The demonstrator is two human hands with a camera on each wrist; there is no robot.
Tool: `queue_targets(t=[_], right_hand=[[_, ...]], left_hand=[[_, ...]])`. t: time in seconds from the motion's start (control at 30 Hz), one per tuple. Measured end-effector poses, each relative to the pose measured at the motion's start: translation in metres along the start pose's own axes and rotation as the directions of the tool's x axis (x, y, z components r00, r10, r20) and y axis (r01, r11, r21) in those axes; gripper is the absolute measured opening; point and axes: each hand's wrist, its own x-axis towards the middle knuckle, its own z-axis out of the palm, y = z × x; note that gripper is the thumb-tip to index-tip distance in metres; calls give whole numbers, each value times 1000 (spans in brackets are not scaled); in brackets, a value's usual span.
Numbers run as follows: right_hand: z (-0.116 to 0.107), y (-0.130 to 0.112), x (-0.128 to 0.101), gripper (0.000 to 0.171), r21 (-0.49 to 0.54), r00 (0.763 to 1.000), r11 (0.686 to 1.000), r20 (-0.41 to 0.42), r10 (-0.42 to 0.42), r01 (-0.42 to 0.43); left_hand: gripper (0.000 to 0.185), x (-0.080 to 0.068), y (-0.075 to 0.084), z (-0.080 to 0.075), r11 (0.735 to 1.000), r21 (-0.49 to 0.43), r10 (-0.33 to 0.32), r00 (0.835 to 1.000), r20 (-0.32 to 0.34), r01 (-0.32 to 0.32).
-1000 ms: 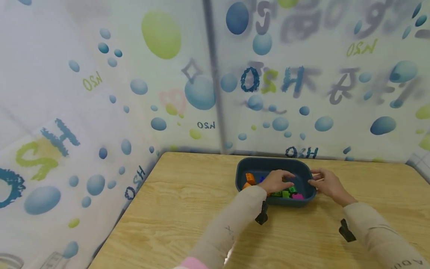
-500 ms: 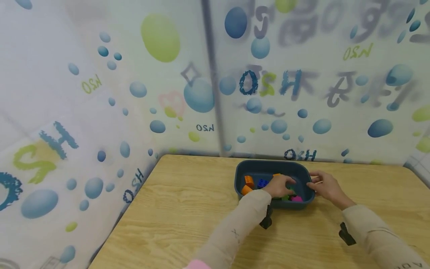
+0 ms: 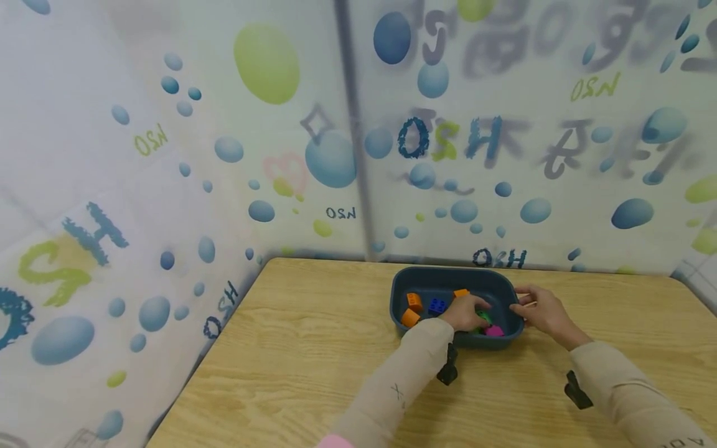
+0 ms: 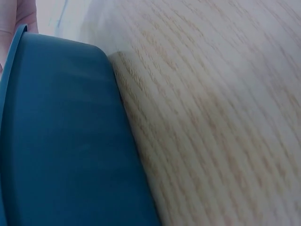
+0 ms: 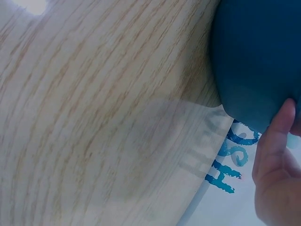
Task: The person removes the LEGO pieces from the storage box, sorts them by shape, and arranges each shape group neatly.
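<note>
Where the left hand (image 3: 466,313) lies, bricks (image 3: 485,317) are part-hidden.

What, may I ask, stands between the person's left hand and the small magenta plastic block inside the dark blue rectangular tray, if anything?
Nothing visible does: the left hand reaches in over the near wall of the tray, and the magenta block shows just to its right.

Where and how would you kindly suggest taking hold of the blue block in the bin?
Probably pinch the blue block by opposite sides, from above: its studded top faces up, the bin surrounds it, and the left hand crowds its right side.
</note>
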Motion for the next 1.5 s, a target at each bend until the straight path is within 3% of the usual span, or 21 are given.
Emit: queue_targets(t=[0.3,0.57,0.8,1.07,1.27,1.5], right_hand=[[-4,-2,2,51,-10,1000,1000,0,6,-6],[-2,2,-3,51,-7,1000,1000,10,6,-6],[-1,3,-4,49,-3,1000,1000,-5,-14,14],[1,2,-3,49,-5,1000,1000,-7,-21,21],[2,0,-2,50,4,1000,1000,-11,-19,19],[1,0,-1,49,-7,1000,1000,-14,-15,15]], left_hand=[[30,2,0,-5,995,-84,-47,999,-25,44],[29,-3,-7,-11,997,-48,50,998,-41,-52],[29,-13,-11,-34,989,-134,66,997,-33,-70],[33,-23,-12,-52,987,-89,128,991,-28,-130],[33,-38,-5,-58,980,-85,183,983,5,-182],[31,-54,3,-53,971,-28,237,970,-44,-239]])
